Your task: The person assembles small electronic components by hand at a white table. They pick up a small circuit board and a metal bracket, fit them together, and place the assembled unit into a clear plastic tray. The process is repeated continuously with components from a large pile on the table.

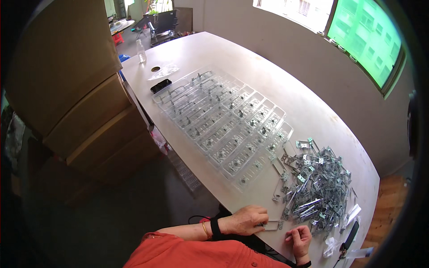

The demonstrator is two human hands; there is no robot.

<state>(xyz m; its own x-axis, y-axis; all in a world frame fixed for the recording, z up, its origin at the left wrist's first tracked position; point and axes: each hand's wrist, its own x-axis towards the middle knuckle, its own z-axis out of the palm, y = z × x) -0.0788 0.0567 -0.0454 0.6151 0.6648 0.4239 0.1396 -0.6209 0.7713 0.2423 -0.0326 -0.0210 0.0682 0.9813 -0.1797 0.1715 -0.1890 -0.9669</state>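
Observation:
Near the table's front edge, my left hand (250, 219) pinches one end of a thin rectangular metal bracket (271, 225). The fingers cover that end of it, while the rest lies over the tabletop. Just to the right is my right hand (299, 241), its fingers curled in; whether anything small is in them is hidden. A large heap of similar metal brackets (319, 190) is piled beyond my right hand. Farther off to the left, clear plastic trays (223, 167) overlap in rows, with small metal parts in their compartments.
A black phone (161, 86), a clear bottle (140, 51) and a plastic bag (164, 71) are at the table's far left end. Cardboard boxes (89, 102) stand left of the table. A black-handled tool (351, 236) and crumpled white plastic (330, 247) lie at the right.

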